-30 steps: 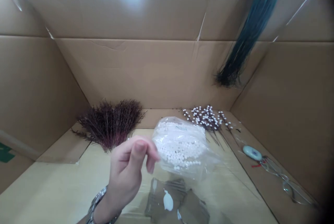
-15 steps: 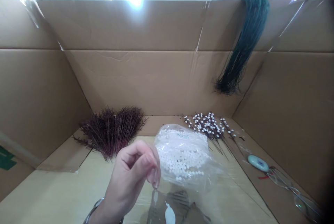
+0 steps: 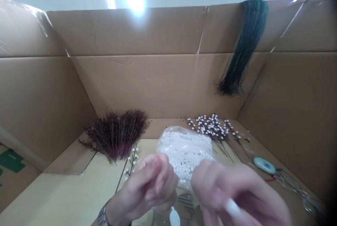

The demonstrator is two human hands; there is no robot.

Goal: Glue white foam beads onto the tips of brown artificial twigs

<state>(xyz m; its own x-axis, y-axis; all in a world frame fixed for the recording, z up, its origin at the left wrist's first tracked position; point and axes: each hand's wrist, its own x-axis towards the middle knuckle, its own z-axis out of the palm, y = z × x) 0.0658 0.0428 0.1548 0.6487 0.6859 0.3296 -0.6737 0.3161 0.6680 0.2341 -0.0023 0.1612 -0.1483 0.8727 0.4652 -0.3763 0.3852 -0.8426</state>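
Observation:
My left hand (image 3: 156, 183), with a metal watch band at the wrist, is closed in front of the plastic bag. A dark twig with white berries (image 3: 134, 157) shows beside it, its lower part hidden behind the hand, which seems to grip it. My right hand (image 3: 229, 191), smeared by motion, is curled to the right of it, with a small white object (image 3: 233, 207) at its fingers. Behind both hands lies a clear plastic bag of white beads (image 3: 188, 150). Below, between the hands, shows a white teardrop-shaped thing (image 3: 174, 217).
Dark bare twigs (image 3: 118, 134) lie in a bunch at the back left. Several white-berried twigs (image 3: 210, 126) lie at the back right. Green strands (image 3: 247, 46) hang over the cardboard wall (image 3: 137, 85). A pale oval case (image 3: 264, 165) and eyeglasses (image 3: 286, 182) are at the right.
My right hand has come into view from the lower right. The white-berried twig now shows beside my left hand, which has turned and moved slightly right and down. The view has shifted a little.

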